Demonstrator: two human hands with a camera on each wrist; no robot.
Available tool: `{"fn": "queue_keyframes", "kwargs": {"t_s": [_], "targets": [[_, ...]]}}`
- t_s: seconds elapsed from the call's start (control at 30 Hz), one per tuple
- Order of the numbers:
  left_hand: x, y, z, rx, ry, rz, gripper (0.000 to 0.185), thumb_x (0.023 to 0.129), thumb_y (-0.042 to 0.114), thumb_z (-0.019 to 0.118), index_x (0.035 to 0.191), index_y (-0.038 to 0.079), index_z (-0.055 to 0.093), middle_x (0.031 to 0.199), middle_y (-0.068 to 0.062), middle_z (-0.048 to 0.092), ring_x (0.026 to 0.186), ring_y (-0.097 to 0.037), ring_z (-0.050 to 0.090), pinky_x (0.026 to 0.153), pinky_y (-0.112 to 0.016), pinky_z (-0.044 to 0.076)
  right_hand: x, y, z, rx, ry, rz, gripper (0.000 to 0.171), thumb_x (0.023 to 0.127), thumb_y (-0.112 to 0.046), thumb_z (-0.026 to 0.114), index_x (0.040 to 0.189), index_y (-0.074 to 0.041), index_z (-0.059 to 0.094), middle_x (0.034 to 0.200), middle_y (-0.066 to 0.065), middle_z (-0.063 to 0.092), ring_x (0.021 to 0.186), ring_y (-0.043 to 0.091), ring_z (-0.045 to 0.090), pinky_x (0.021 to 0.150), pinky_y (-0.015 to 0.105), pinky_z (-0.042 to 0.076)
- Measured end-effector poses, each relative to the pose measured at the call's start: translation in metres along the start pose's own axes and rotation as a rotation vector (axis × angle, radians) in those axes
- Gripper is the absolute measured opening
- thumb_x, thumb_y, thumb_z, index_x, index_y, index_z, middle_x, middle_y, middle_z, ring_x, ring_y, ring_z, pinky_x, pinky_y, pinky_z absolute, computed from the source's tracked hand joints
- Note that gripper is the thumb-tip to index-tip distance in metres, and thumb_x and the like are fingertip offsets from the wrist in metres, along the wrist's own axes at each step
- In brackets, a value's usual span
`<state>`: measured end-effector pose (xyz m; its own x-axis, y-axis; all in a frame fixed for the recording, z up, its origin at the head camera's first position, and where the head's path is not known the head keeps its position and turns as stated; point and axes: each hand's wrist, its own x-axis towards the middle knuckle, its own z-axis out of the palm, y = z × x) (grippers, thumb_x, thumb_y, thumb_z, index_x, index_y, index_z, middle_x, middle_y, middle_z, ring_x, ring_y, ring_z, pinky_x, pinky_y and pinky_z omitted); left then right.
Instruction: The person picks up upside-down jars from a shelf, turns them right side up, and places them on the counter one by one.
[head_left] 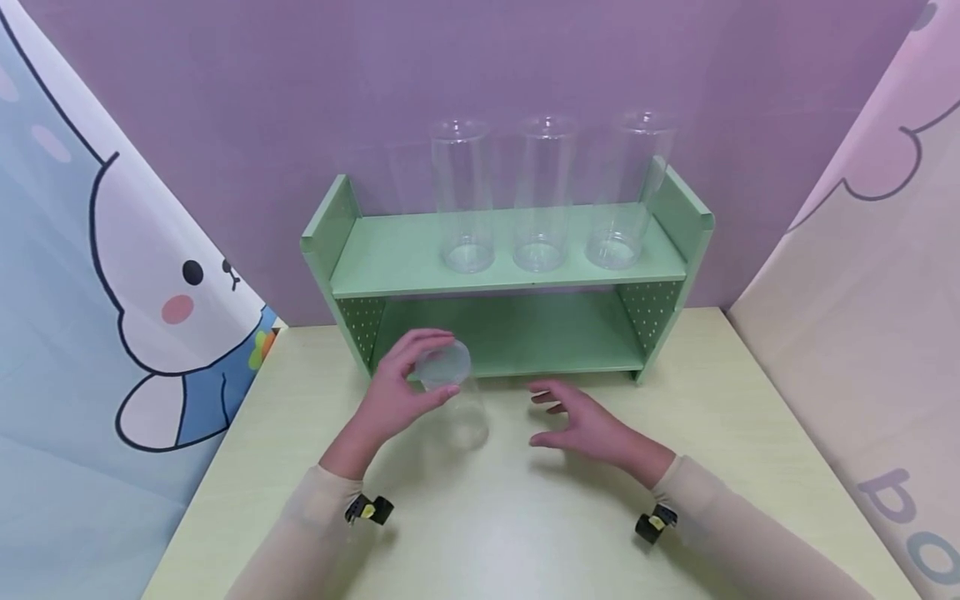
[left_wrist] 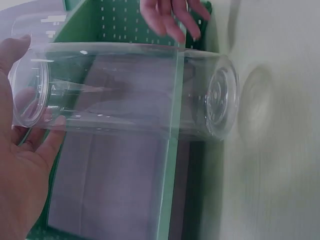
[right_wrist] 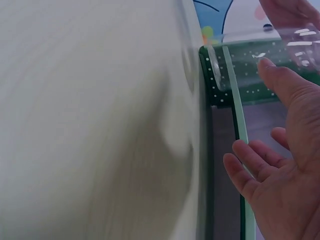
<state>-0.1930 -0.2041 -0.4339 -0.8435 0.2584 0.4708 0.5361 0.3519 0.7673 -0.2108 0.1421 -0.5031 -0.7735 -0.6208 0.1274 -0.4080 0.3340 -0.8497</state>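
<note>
My left hand [head_left: 397,392] grips a clear plastic cylinder [head_left: 467,412] near its lidded upper end, fingers on one side and thumb on the other. In the left wrist view the same clear cylinder [left_wrist: 130,90] has its round base slightly above the table, with a faint shadow beside it. My right hand [head_left: 581,423] hovers over the table to the right of the cylinder, in front of the shelf. Its fingers are spread and relaxed, and the right wrist view shows nothing in that hand [right_wrist: 295,150].
A green two-tier shelf [head_left: 405,229] stands at the back of the pale table [head_left: 510,517]. Three tall clear cylinders, left [head_left: 467,250], middle [head_left: 542,250] and right [head_left: 615,248], stand upright on its top board. Printed cloths hang at both sides.
</note>
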Motion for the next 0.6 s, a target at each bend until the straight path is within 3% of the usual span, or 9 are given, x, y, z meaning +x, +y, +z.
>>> {"fn": "queue_keyframes", "kwargs": {"t_s": [0.2,0.4,0.6], "targets": [[-0.007,-0.007,-0.023,0.078,0.035,-0.039,0.064,0.087,0.012,0.097,0.144,0.020,0.072,0.149,0.003,0.063,0.133,-0.023,0.059,0.098,-0.052,0.059,-0.002,0.002,-0.006,-0.020,0.017,0.016,0.079,0.092,-0.027,0.094,0.156,-0.009,0.053,0.154,0.025,0.059,0.135,0.050,0.061,0.113,0.064,0.052],[-0.012,-0.014,-0.041,0.120,0.060,-0.063,0.062,0.088,0.012,0.096,0.144,0.020,0.072,0.149,0.001,0.062,0.131,-0.024,0.061,0.095,-0.043,0.060,-0.004,0.004,-0.011,-0.007,0.028,0.009,0.076,0.091,-0.023,0.095,0.154,-0.008,0.054,0.154,0.022,0.059,0.139,0.045,0.060,0.114,0.062,0.052],[-0.015,-0.016,-0.055,0.144,0.087,-0.090,0.061,0.090,0.013,0.095,0.146,0.018,0.071,0.150,-0.001,0.061,0.130,-0.028,0.060,0.100,-0.057,0.058,-0.005,0.007,-0.013,-0.037,0.033,-0.007,0.073,0.092,-0.023,0.094,0.153,-0.008,0.056,0.153,0.017,0.061,0.138,0.041,0.061,0.112,0.057,0.054]]}}
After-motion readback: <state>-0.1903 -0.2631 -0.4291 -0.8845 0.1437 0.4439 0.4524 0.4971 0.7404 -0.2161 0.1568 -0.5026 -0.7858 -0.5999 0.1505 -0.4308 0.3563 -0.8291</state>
